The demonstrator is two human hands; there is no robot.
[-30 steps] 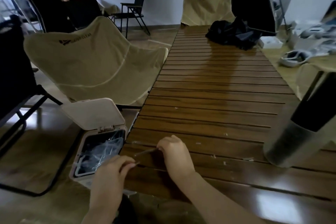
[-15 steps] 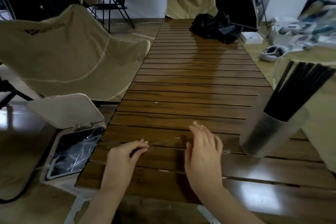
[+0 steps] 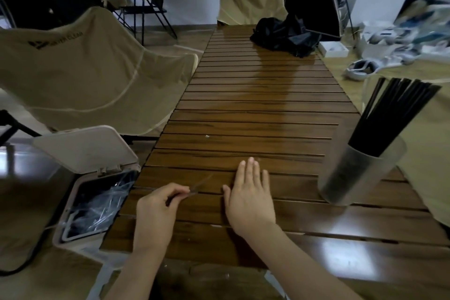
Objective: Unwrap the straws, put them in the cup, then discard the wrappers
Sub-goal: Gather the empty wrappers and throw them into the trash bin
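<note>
A frosted cup (image 3: 360,175) stands at the right on the slatted wooden table (image 3: 255,105), with several black straws (image 3: 394,109) leaning in it. My left hand (image 3: 158,207) pinches a thin clear wrapper (image 3: 202,182) near the table's left edge; the wrapper trails up and to the right over the slats. My right hand (image 3: 250,197) lies flat on the table just right of the wrapper, fingers straight and holding nothing. A small beige bin (image 3: 78,234) with its lid (image 3: 85,148) raised sits on the floor left of the table, with clear wrappers inside.
A beige folding chair (image 3: 85,75) stands left of the table behind the bin. A black bag (image 3: 285,34) lies at the table's far end. More chairs and clutter line the back wall and the right side. Small wrapper scraps dot the slats.
The view has swung right, so the cup and its straws now show fully. My right hand went from curled on the wrapper to flat on the table. My left hand still pinches the wrapper.
</note>
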